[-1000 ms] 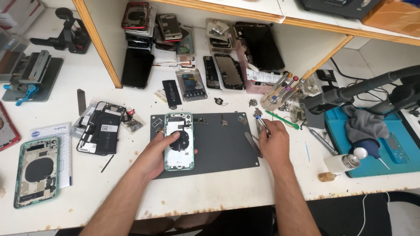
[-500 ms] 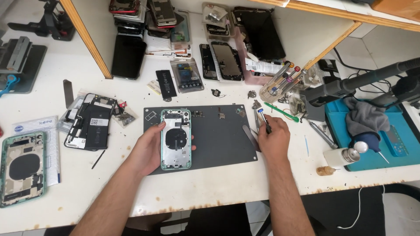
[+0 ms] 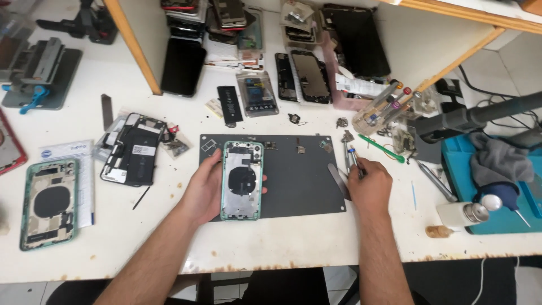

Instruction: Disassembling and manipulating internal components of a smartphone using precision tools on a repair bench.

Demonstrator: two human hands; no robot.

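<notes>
An opened green phone housing [image 3: 241, 179] lies on a dark grey work mat [image 3: 299, 181], its inside facing up. My left hand [image 3: 204, 189] grips it along its left edge, thumb over the top. My right hand [image 3: 370, 183] rests at the mat's right edge, fingers closed around a thin screwdriver [image 3: 353, 157] that points away from me. Small screws and parts [image 3: 300, 149] lie on the mat's far side.
A second green housing [image 3: 48, 202] lies far left, a stripped black phone [image 3: 134, 149] beside it. Phones, screens and a battery [image 3: 230, 105] crowd the back under a wooden shelf frame [image 3: 131, 46]. Tool holder [image 3: 389, 107], white bottle [image 3: 464, 213] and blue mat [image 3: 497, 186] sit right.
The view has drifted slightly, so the bench sits lower and to the right in frame. Both hands hold the same grips; the right hand shifted slightly beside the mat.
</notes>
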